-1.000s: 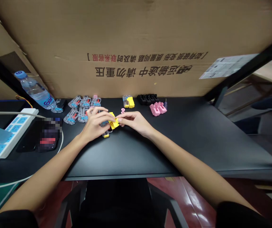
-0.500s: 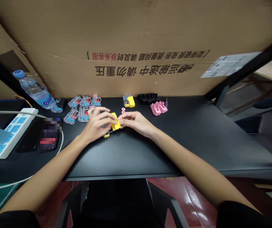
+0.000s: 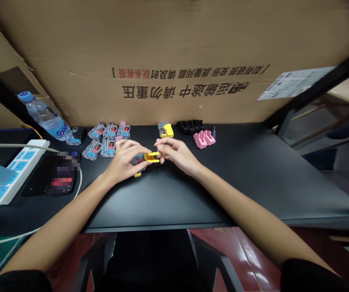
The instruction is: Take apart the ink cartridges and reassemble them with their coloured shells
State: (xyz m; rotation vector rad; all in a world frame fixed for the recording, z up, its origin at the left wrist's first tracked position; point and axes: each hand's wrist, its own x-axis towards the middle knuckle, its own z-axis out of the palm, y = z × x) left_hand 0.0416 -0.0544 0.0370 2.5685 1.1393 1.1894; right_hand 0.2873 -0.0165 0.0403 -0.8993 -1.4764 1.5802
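Note:
My left hand pinches a small yellow plastic piece with a U-shaped open end turned to the right. Just right of it is my right hand, its thumb and fingertips drawn together by the open end. Whether anything small sits between those fingertips I cannot make out. Partly covered by my left hand, a clear plastic part with a yellow end lies on the table. Behind the right fingertips a bit of a pink ring shows.
Several clear plastic assemblies lie at the back left. Farther right are a clear-and-yellow assembly, black parts and pink parts. A water bottle, power strip and phone occupy the left; a cardboard wall stands behind.
The yellow piece has been turned so its open end faces right. My right fingertips have come off it and shifted slightly right and up, toward the pink rings.

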